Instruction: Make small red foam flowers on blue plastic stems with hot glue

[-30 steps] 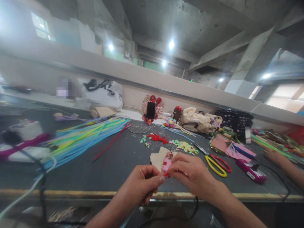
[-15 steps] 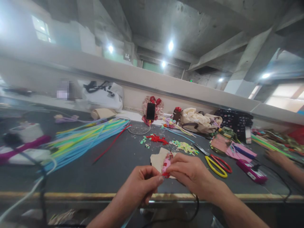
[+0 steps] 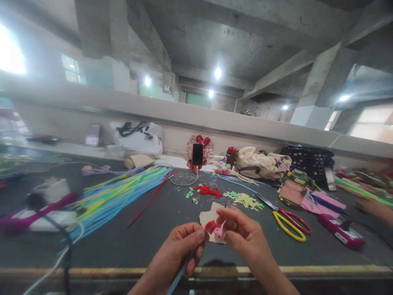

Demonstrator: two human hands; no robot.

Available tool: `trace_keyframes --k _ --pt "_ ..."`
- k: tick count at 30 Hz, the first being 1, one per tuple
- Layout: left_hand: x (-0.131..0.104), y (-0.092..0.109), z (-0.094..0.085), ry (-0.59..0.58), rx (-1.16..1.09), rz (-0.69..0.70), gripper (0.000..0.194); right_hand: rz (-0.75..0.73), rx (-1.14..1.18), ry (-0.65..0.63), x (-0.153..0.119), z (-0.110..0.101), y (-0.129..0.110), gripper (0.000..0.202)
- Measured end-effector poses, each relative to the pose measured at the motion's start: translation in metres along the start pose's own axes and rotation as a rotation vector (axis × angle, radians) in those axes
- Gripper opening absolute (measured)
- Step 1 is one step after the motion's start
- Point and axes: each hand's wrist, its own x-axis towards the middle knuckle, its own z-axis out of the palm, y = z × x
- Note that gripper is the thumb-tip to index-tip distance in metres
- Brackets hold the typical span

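Observation:
My left hand is closed in a pinch on a pale blue pipe cleaner, whose stem trails down below the hand. At its upper end, by my fingertips, sits a curled red fuzzy piece. My right hand is just to the right, fingers curved and apart, with no firm grip visible. Close to its thumb is a small pink object, partly hidden, of a kind I cannot make out. Beneath both lies a beige piece of card on the dark table.
Short red pieces and yellow-green pieces lie beyond the card. Scissors and a purple power strip are at right. Long coloured pipe cleaners spread left. A phone stands behind; another person's hand is far right.
My right hand has loosened from the red piece and its fingers have spread. My left hand now shows the red piece at the blue stem's end. The view has shifted slightly.

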Motion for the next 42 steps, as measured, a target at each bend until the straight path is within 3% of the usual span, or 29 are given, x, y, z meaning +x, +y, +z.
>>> trace_keyframes --k 4,9,23,32,42 --pt "-0.001 -0.001 -0.005 -0.074 -0.044 0.02 0.026 0.049 0.08 -0.168 0.008 0.011 -0.002 0.046" --pt "0.0 -0.003 -0.004 -0.11 -0.052 -0.004 0.026 0.021 0.033 -0.244 0.014 0.012 -0.008 0.043" --pt "-0.003 -0.004 -0.001 -0.096 -0.026 -0.071 0.029 -0.02 -0.003 -0.276 0.016 0.013 -0.003 0.033" --pt "-0.003 -0.006 -0.002 -0.077 -0.031 -0.122 0.03 -0.019 0.112 -0.261 0.015 0.016 0.0 0.022" --pt "-0.003 -0.007 -0.003 -0.088 -0.046 -0.098 0.028 -0.021 0.087 -0.231 0.015 0.017 0.001 0.017"
